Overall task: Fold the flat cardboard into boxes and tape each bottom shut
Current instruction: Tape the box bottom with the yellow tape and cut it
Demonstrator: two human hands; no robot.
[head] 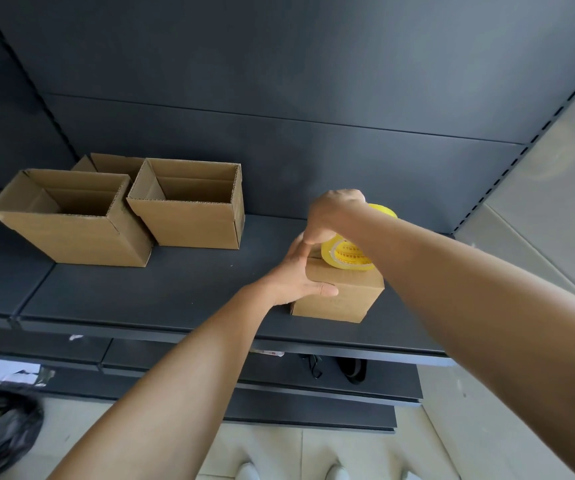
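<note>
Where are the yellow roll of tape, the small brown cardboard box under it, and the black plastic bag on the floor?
Yellow roll of tape (348, 256): head view, its printed side face.
Small brown cardboard box (344, 296): head view, its front wall.
Black plastic bag (5, 427): head view, its crumpled top.

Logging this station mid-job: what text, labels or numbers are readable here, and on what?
On the tape roll: red print on the yellow inner ring, too blurred to read.
On the white tag at the shelf edge: too small to read.
On the small box and open boxes: no print visible.
Nothing legible to quote.
</note>
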